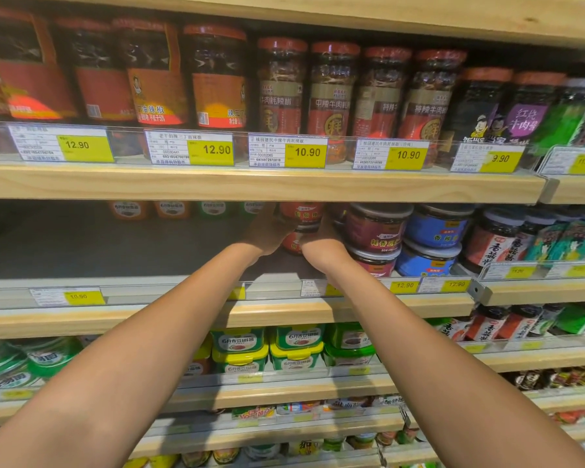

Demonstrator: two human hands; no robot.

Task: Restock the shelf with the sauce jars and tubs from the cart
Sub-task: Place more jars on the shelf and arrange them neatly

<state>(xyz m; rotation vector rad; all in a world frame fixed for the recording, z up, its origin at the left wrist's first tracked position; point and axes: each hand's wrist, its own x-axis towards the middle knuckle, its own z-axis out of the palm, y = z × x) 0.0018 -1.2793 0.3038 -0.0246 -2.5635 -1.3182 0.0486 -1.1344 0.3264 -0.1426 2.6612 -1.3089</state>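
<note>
Wooden shop shelving (250,184) is filling the head view; well back on the second shelf (81,320), the left hand (267,233) and right hand (321,236) are clasping two stacked red-labelled tubs (301,214) from either side. Flanking grips are likely steadying the stack just beside the maroon tubs (374,228).

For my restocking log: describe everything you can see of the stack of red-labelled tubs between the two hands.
The red-labelled tubs are two squat round tubs with red labels and pale lettering, stacked upright one on the other. They stand far back on the dark middle shelf, just left of the maroon-labelled tubs. The left hand and right hand flank the stack and touch it; how the fingers lie is unclear. The wooden board above hides its top.
</note>
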